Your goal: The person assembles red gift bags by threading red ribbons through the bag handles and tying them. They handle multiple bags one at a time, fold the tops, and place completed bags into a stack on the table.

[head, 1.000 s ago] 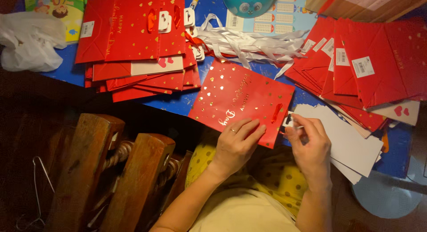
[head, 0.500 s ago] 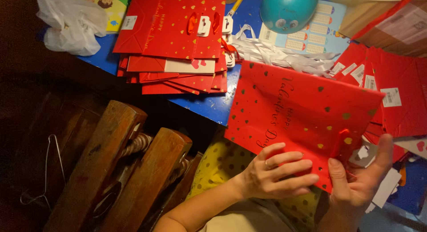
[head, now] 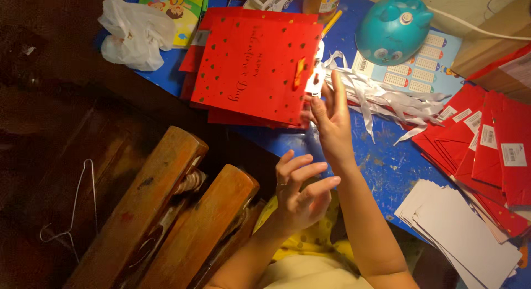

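A flat red paper gift bag (head: 254,67) with gold script and small dots lies on top of a stack of like bags on the blue table (head: 387,161). My right hand (head: 329,120) reaches out to the bag's right edge, fingertips at its orange handle and a white tag, fingers loosely apart. My left hand (head: 301,195) hovers near my lap with fingers spread, holding nothing. A ring shows on one finger.
A bundle of white ribbons (head: 387,98) lies right of the stack. More red bags (head: 487,150) and white cards (head: 464,233) sit at the right. A teal toy (head: 392,26), a white plastic bag (head: 135,34), wooden chair arms (head: 166,211) and a wire hanger (head: 72,206) surround.
The red bag I held near my lap now lies on the far stack. My right hand has stretched out with it; my left hand has let go and drawn back.
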